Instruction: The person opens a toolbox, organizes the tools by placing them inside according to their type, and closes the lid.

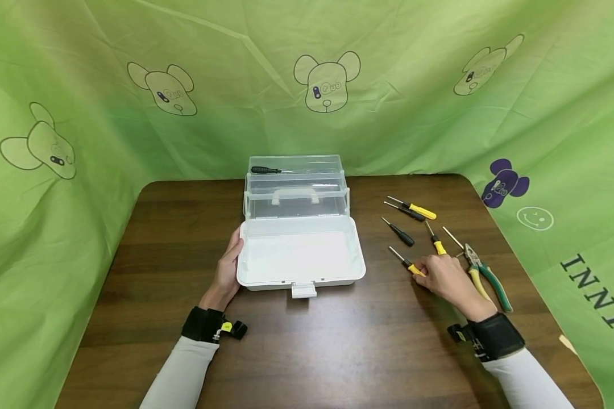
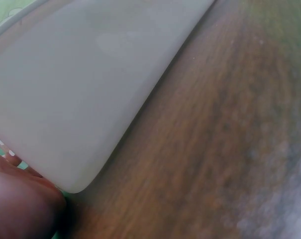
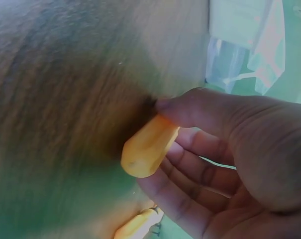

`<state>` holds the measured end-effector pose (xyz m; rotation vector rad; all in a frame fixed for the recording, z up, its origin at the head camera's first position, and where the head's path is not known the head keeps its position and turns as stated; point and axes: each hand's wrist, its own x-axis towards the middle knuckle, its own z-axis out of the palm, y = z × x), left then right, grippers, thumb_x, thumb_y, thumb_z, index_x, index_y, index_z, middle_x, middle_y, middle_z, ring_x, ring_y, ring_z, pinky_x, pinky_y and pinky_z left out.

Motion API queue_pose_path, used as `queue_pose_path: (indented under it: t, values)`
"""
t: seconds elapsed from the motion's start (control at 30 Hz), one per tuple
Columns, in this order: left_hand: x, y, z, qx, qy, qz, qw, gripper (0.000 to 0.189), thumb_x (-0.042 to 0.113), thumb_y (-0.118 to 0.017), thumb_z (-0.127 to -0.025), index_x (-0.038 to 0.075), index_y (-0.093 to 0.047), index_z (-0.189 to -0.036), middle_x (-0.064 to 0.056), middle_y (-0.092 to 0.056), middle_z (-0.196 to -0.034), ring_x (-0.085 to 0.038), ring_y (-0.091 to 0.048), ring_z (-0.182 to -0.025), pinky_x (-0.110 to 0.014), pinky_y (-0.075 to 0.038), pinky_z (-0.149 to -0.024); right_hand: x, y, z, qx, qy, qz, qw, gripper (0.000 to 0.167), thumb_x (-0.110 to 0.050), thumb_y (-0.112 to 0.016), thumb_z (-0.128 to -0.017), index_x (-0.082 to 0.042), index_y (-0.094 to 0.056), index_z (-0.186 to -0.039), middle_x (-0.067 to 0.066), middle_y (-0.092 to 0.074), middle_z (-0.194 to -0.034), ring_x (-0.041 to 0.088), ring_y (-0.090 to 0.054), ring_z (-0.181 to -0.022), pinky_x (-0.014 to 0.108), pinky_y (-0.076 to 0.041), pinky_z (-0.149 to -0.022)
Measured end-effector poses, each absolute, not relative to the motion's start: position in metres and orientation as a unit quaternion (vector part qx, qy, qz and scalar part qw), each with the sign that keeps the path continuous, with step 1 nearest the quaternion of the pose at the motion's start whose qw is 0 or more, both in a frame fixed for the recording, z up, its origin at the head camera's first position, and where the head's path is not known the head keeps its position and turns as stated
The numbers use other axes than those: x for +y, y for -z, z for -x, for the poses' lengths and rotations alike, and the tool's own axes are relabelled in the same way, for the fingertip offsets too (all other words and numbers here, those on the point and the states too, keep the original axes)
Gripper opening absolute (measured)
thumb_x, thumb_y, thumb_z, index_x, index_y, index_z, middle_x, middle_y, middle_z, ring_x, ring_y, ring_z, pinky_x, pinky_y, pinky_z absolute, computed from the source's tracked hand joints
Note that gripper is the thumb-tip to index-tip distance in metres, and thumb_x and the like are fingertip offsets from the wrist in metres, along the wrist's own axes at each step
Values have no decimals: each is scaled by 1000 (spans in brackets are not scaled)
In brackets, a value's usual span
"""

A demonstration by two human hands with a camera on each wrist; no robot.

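Observation:
A white toolbox (image 1: 301, 250) stands in the middle of the table, its clear lid and trays folded up behind. At its left side my left hand (image 1: 228, 270) grips the wall, thumb at the rim; the left wrist view shows the toolbox wall (image 2: 85, 89) and part of the hand (image 2: 26, 204). My right hand (image 1: 447, 280) pinches a yellow-handled screwdriver (image 1: 399, 255) between thumb and fingers, close over the table. In the right wrist view the thumb lies against its yellow handle (image 3: 149, 147).
Right of the toolbox lie black screwdrivers (image 1: 402, 234), more yellow-handled screwdrivers (image 1: 422, 212) and pliers (image 1: 496, 284) with green and yellow grips. A black-handled screwdriver (image 1: 266, 170) sits in the upper clear tray. Green cloth (image 1: 235, 113) hangs around the wooden table (image 1: 174, 227).

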<state>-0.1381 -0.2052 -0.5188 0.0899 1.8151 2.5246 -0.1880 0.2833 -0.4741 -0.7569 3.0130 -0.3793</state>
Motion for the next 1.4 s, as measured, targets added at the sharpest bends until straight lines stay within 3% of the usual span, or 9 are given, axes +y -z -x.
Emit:
queue_pose_path:
  t: [0.1, 0.2, 0.33, 0.53, 0.7, 1.13, 1.4]
  values:
    - [-205, 519, 138, 584, -811, -28, 15, 58, 21, -19, -116, 8, -4, -171, -9, -7, -177, -21, -2, -162, -45, -3, -129, 283, 473, 188, 961, 116, 250, 5, 41, -3, -82, -82, -21, -51, -63, -11, -37, -60, 11, -36, -55, 30, -24, -52]
    - [-205, 520, 138, 584, -811, -27, 15, 58, 22, -20, -116, 8, -5, -171, -9, -7, -177, -22, -2, -162, -42, -5, -128, 282, 473, 188, 960, 117, 256, 5, 42, -3, -82, -82, -22, -49, -63, -11, -37, -59, 11, -37, -55, 31, -25, -51]
    - [-205, 520, 138, 582, -812, -28, 14, 58, 22, -20, -116, 8, -5, -171, -10, -7, -177, -23, -2, -161, -37, -9, -127, 281, 474, 186, 959, 119, 259, 3, 38, -3, -83, -81, -21, -54, -65, -11, -41, -59, 11, -39, -56, 32, -29, -50]
    - [-205, 520, 139, 583, -811, -30, 17, 58, 21, -19, -116, 7, -4, -170, -10, -6, -177, -22, -2, -162, -47, -2, -129, 282, 476, 183, 961, 123, 248, -2, 23, -5, -86, -82, -17, -69, -74, -10, -54, -62, 11, -47, -57, 35, -36, -49]
    - [-204, 520, 140, 583, -812, -31, 19, 58, 21, -18, -116, 7, -3, -170, -11, -6, -177, -23, -2, -161, -44, -5, -128, 285, 476, 183, 962, 123, 244, -1, 12, -5, -86, -81, -11, -76, -82, -8, -58, -64, 10, -48, -57, 35, -39, -50]
    - [-205, 519, 140, 579, -815, -29, 15, 58, 20, -18, -116, 7, -4, -170, -10, -6, -177, -22, -2, -161, -45, -4, -128, 287, 462, 186, 961, 120, 248, 4, 9, -6, -85, -82, -3, -80, -89, -4, -63, -68, 12, -49, -58, 34, -39, -51]
    - [-206, 519, 139, 572, -820, -24, 20, 58, 23, -19, -116, 8, -3, -171, -10, -6, -177, -22, -3, -160, -34, -14, -124, 283, 446, 186, 956, 115, 269, -4, 11, -5, -87, -82, -3, -79, -89, -2, -64, -70, 10, -50, -58, 34, -41, -51]
